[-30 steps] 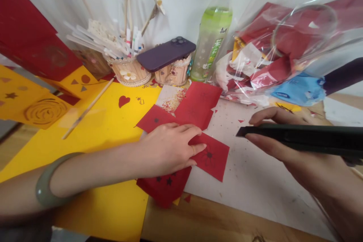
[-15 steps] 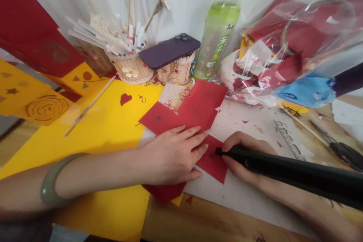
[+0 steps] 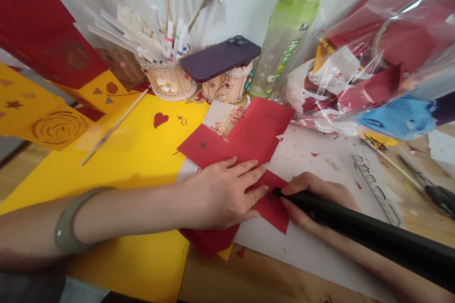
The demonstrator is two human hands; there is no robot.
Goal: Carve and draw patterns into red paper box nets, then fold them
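Note:
My left hand (image 3: pixel 227 194) lies flat with its fingers spread, pressing on a piece of red paper (image 3: pixel 245 137) cut in a cross-like shape with dark flower drawings. A green bangle (image 3: pixel 67 222) circles that wrist. My right hand (image 3: pixel 320 199) is closed around a long black pen-shaped tool (image 3: pixel 341 218). The tool's dark tip meets the paper's lower right flap, beside a drawn flower. My left fingertips are close to that tip. Whether the tip cuts or draws, I cannot make out.
Yellow paper (image 3: pixel 142 265) covers the left, with a thin stick (image 3: pixel 115 125) on it. Behind stand a bucket of markers (image 3: pixel 170 85), a phone (image 3: pixel 220 59) on another bucket, a bottle (image 3: pixel 284 42) and a clear bag of scraps (image 3: pixel 377 66). Scissors (image 3: pixel 437 196) and a stencil ruler (image 3: pixel 377 189) lie right.
The whole view has shifted slightly, so most things appear a little further right. Both hands keep their hold on the paper and the tool; the tip stays near the drawn flower.

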